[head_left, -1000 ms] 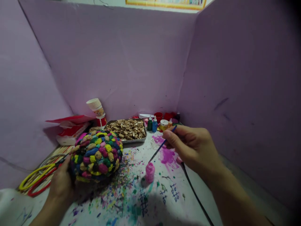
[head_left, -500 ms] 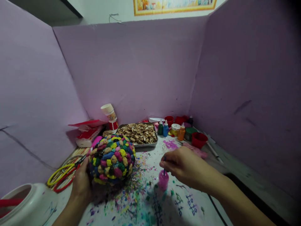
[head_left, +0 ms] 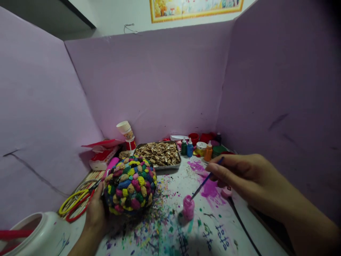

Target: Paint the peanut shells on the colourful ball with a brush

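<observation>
A rounded dome [head_left: 130,185] covered in shells painted pink, yellow, blue and green rests on the paint-spattered table [head_left: 165,231]. My left hand [head_left: 95,209] grips its left side. My right hand [head_left: 241,176] pinches a thin blue paintbrush [head_left: 206,179], whose tip points down into the mouth of a small pink paint bottle [head_left: 188,207] standing just right of the dome.
A metal tray of plain nutshells [head_left: 160,154] sits behind the dome, with paint bottles [head_left: 187,147] and red cups [head_left: 193,138] to its right. Yellow and red scissors [head_left: 76,201], a white jar [head_left: 39,234], a paper cup stack [head_left: 127,132] and purple partition walls surround the table. A black cable [head_left: 241,224] runs at right.
My right hand has lifted up and to the right, tilting the brush so its tip is at the bottle mouth instead of plunged inside. The left hand and dome stay put.
</observation>
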Motion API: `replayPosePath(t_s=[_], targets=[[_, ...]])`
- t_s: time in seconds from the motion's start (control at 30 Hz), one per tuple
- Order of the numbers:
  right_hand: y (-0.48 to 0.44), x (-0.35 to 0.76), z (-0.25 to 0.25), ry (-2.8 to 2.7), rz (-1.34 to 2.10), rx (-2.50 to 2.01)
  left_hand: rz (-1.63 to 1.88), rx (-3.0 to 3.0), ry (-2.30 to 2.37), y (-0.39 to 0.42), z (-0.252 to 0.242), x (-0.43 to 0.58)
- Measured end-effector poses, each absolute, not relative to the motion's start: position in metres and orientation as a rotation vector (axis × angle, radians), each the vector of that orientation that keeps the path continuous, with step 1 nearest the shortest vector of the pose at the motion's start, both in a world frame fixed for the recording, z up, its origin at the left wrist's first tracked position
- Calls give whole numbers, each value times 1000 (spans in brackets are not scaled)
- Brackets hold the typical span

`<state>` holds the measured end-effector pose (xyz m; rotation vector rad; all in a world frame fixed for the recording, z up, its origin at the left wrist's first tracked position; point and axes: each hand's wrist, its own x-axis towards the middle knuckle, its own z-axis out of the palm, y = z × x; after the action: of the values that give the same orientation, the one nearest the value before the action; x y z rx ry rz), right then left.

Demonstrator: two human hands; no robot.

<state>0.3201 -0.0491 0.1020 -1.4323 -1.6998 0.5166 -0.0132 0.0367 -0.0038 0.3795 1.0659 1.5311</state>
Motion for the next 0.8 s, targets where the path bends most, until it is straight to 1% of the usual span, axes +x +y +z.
replayPosePath(t_s=[0.13,0.3,0.57,0.8], targets=[[-49,319,106,-1488,502,-1276,1560,385,1149,34,7,-12],[-47,302,108,-1304,581,-1080,1547,431,1170,38,5,-24],[-45,290,103,-1175,594,-988,1453,377,1115,36,8,-24],[-40,280,101,-1110,610,-929,1460,345,1166,35,14,-20]])
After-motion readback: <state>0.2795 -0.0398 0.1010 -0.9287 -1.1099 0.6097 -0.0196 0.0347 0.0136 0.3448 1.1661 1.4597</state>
